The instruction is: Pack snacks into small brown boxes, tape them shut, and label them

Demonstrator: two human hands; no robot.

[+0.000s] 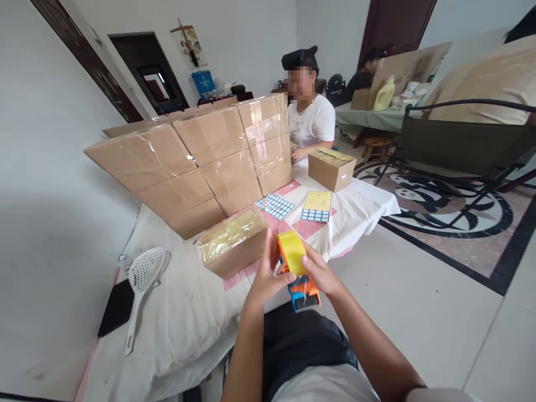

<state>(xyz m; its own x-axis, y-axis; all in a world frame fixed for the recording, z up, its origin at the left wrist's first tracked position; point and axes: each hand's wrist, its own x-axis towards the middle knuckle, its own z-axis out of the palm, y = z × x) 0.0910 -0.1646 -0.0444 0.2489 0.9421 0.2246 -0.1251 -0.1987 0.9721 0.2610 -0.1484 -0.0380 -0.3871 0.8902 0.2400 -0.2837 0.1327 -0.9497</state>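
Note:
Both my hands hold an orange and blue tape dispenser [302,290] with a yellow roll of tape [292,251] over my lap. My left hand [264,273] grips the left side of the roll, fingers wrapped round it. My right hand [320,272] grips the right side, with the thumb on the roll. Just beyond the hands a small cardboard box [233,243] covered in tape lies on the white-covered table [184,312].
A wall of stacked taped cartons [201,162] stands along the table. A person in a white shirt [312,120] sits at the far end beside another box [331,167]. Sheets of labels [317,205] lie mid-table; a white slotted scoop [142,285] and black phone [117,307] lie at left.

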